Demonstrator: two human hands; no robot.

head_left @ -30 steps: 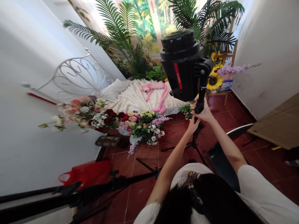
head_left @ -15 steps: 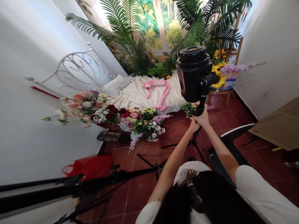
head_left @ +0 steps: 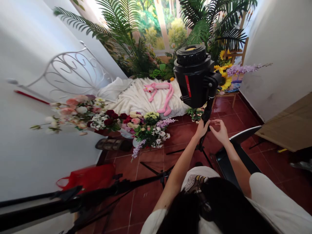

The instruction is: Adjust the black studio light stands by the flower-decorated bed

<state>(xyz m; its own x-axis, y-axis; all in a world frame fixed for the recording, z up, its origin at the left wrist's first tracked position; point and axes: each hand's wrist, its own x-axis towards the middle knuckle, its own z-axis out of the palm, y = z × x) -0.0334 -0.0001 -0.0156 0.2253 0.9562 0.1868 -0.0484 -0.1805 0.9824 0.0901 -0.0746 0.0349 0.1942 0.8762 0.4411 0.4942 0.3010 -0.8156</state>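
Note:
A black studio light (head_left: 193,76) with a red label sits on top of a light stand (head_left: 207,112), its round front opening facing up. My left hand (head_left: 201,129) is wrapped round the stand's pole just below the light. On the pole's other side is my right hand (head_left: 220,131), its fingers curved and thumb apart, with the fingertips close to the pole. Whether those fingertips touch a knob there, I cannot tell. Lower down, the stand's dark legs (head_left: 200,148) spread over the red floor.
Bunches of artificial flowers (head_left: 136,125) stand before a bed with a cream blanket (head_left: 126,100) and a pink plush toy (head_left: 167,97). At right is a black chair (head_left: 237,159). Another black stand (head_left: 104,191) crosses the lower left by a red bag (head_left: 90,177).
My right hand has come off the pole and its fingers have opened out to the right. The light now appears farther left and turned, showing its red label. The whole view has shifted slightly.

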